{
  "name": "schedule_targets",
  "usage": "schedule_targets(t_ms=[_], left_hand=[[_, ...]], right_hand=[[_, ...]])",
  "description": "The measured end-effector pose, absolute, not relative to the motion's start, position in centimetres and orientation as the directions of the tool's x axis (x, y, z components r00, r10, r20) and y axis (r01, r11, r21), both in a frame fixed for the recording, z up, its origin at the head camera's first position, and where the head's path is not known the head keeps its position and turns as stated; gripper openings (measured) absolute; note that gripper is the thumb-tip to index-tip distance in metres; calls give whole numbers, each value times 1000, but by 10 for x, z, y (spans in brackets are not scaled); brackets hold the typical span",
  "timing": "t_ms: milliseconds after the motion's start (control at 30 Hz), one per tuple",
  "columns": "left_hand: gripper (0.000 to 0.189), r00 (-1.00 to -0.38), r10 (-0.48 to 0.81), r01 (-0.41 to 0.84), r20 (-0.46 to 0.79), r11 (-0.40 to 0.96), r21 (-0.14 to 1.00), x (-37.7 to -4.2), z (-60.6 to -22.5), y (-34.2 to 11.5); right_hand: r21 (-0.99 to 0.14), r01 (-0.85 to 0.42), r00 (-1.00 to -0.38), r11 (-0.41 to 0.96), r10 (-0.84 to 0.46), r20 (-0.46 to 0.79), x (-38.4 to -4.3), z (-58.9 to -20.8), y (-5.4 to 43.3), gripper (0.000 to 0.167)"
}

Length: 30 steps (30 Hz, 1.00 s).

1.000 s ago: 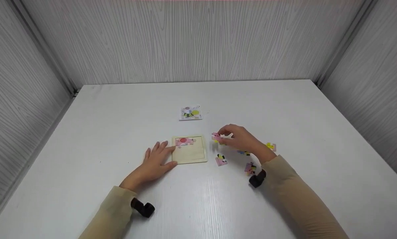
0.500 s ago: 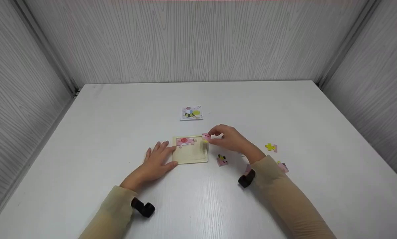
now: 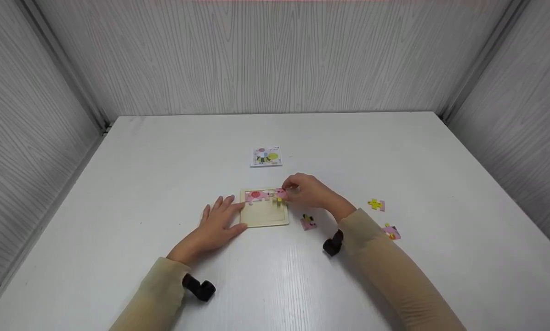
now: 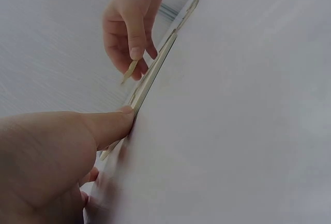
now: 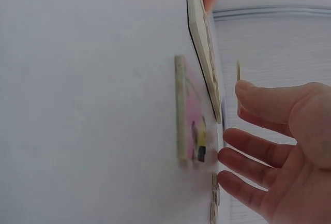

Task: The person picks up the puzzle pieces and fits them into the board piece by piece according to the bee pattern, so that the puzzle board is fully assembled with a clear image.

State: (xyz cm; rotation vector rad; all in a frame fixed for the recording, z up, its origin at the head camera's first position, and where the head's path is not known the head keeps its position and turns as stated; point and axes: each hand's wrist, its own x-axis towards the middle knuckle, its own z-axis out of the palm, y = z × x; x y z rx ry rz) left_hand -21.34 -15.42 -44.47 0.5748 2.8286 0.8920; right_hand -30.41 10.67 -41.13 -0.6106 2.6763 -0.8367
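Note:
My right hand [image 3: 310, 192] pinches a pink jigsaw piece [image 3: 280, 192] between thumb and index finger. It hangs just over the upper right corner of a square wooden puzzle tray [image 3: 262, 216]. Seen from the right wrist, the held piece [image 5: 238, 71] stands edge-on, clear of the tray, and the other fingers are spread. Joined pink pieces with a red spot [image 3: 255, 196] lie along the tray's top left. My left hand [image 3: 216, 230] lies with fingers spread at the tray's left side, its thumb [image 4: 116, 123] against the edge.
Right of the tray lies a pink piece with yellow and black [image 3: 309, 223]. Farther right are a yellow piece [image 3: 376, 204] and another pink one [image 3: 391, 231], partly behind the right sleeve. A square picture with a bee [image 3: 265, 157] lies behind the tray.
My right hand has moved left with the pink jigsaw piece, from beside the tray to above its upper right corner. The left hand has stayed in place.

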Motion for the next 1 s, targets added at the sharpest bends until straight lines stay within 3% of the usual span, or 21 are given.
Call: schedule_targets(t_ms=[300,1000], left_hand=[[56,-923,384,304,-21,762,571,-213,-444,-153],[57,-925,380,303,-18,764,569,-213,-444,-153]], right_hand=[[-550,-362,-862,753,-495,-110,-312,-416,101,15],[-477,-445,-823,758,-556,-116,-314,-415,95,23]])
